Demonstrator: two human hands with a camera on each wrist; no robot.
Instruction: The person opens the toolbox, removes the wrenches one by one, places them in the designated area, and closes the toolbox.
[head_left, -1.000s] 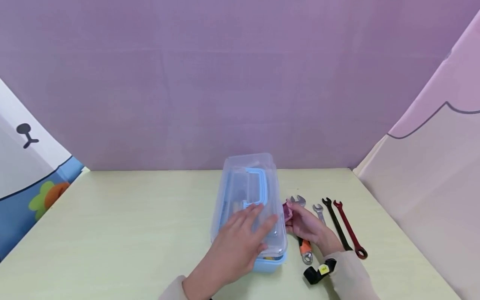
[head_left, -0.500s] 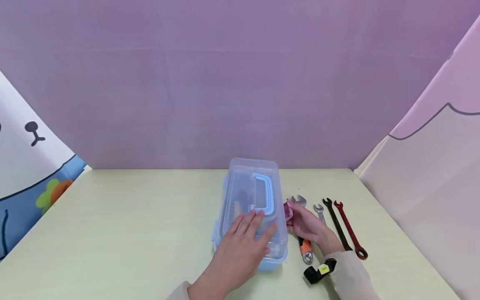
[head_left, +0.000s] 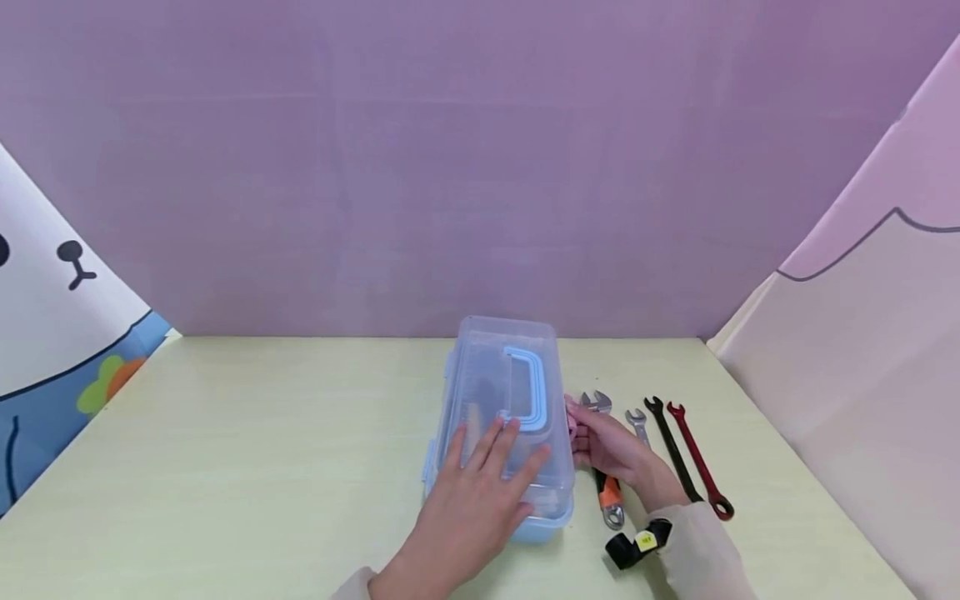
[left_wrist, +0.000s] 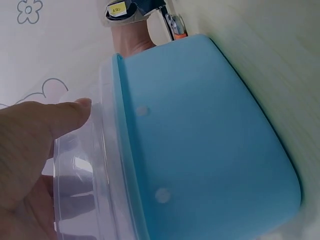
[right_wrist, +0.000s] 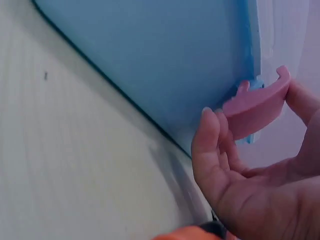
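A light-blue toolbox [left_wrist: 200, 140] stands on the table with its clear lid [head_left: 487, 367] down on its rim. A blue carrying handle [head_left: 538, 387] lies along the top of the lid. Fingers spread, my left hand [head_left: 476, 508] rests on the near part of the lid. At the box's right side, my right hand [head_left: 611, 446] pinches a pink latch [right_wrist: 257, 107] between thumb and fingers. In the right wrist view the latch is tilted, its hooked upper end beside the lid's edge. The right hand hides most of the latch in the head view.
To the right lie an adjustable wrench [head_left: 611, 500] with an orange-and-black grip, a silver wrench [head_left: 637, 421], a black wrench [head_left: 673, 446] and a red wrench [head_left: 701, 458]. The right forearm crosses over some of them. A purple backdrop [head_left: 480, 167] rises behind the table.
The lid has come down onto the box and shifted slightly right, with the left hand on it. The pink latch has swung in toward the lid under the right fingers.
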